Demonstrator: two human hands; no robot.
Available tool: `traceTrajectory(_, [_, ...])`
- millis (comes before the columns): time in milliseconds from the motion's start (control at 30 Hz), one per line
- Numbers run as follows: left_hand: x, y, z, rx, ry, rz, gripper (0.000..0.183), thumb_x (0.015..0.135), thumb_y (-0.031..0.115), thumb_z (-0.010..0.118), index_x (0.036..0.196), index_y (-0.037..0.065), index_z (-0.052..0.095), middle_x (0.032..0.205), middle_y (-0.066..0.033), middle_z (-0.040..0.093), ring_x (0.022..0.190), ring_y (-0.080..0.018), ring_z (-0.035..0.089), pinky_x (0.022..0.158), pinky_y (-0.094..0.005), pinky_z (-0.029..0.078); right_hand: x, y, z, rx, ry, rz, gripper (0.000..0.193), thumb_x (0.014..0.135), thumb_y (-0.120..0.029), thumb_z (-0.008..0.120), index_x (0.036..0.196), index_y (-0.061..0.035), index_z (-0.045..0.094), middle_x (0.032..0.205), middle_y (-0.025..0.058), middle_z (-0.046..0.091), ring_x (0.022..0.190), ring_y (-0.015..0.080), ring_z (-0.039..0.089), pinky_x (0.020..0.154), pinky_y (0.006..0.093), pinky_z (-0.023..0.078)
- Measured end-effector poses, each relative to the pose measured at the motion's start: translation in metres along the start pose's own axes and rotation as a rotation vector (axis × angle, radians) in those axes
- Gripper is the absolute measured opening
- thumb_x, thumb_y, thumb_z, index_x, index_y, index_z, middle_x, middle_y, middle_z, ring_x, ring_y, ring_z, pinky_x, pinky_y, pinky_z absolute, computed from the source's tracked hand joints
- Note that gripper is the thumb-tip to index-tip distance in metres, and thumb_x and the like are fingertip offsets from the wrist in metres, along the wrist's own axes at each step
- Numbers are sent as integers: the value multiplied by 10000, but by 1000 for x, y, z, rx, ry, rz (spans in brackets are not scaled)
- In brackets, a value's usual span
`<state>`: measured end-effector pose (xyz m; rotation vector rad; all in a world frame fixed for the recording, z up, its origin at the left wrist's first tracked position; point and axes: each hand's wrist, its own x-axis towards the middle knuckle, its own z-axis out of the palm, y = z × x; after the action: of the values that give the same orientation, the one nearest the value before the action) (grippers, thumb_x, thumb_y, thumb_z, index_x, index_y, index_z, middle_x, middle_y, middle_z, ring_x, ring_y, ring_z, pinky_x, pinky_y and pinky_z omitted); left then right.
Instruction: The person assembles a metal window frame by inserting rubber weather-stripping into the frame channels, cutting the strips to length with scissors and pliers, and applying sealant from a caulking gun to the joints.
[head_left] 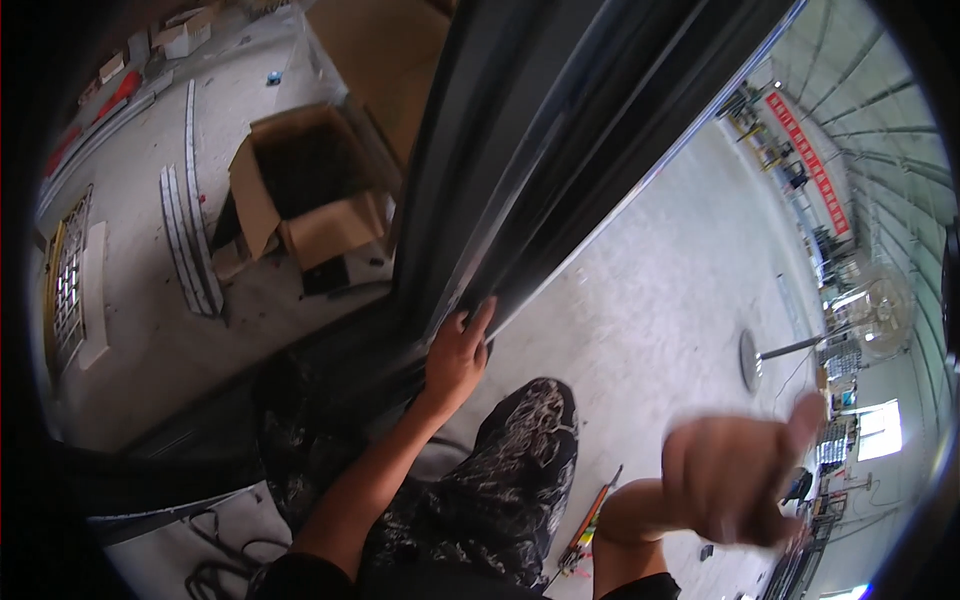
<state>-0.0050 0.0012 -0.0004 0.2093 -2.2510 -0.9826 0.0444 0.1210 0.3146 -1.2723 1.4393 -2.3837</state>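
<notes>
A long dark metal frame (500, 170) with grooved channels runs from the top of the view down to my knees. My left hand (458, 362) is at its lower part. Its thumb and index finger lie along the grooves while the other fingers curl at the frame's edge. Off to the right, my right hand (735, 475) is raised away from the frame, over the floor. Motion blurs its fingers, and whether anything is in them does not show. Below that hand lies a thin tool with orange and yellow-green parts (590, 525).
Left of the frame stands an open cardboard box (335, 235) with dark contents. Long metal strips (185, 240) and a grid panel (70, 290) lie on the floor. A black cable (215, 560) coils at lower left. At right stands a pedestal fan (870, 310).
</notes>
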Motion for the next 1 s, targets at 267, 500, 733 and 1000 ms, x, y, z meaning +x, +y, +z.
traceTrajectory(267, [-6, -21, 22, -67, 9, -8, 644, 859, -7, 592, 1469, 136, 440, 1031, -207, 597, 887, -361, 605, 715, -429, 518, -18, 28, -36, 854, -512, 106, 151, 1005, -286, 537, 1015, -138, 509, 640, 64, 497, 494, 163, 465, 461, 292, 345])
traceTrajectory(500, [-13, -34, -5, 44, -107, -65, 695, 869, 35, 610, 1508, 133, 356, 1125, -193, 573, 985, -365, 584, 831, -429, 498, -31, 31, -92, 951, -596, 200, 332, 1025, -162, 386, 693, -163, 381, 568, 39, 411, 452, 172, 425, 435, 299, 292])
traceTrajectory(733, [-11, -33, -46, 161, -274, -76, 573, 880, 45, 627, 1427, 95, 463, 1240, -187, 541, 1091, -356, 570, 912, -416, 490, -75, 47, -139, 809, -506, 180, 349, 1011, -161, 381, 663, -161, 367, 568, 24, 399, 458, 168, 422, 442, 291, 293])
traceTrajectory(1000, [31, -40, -108, 297, -236, -70, 505, 885, -42, 595, 1372, 60, 508, 1264, -166, 542, 1116, -273, 588, 931, -360, 505, -97, 109, -170, 721, -445, 198, 332, 991, -170, 411, 663, -154, 368, 573, 6, 397, 467, 145, 416, 455, 268, 294])
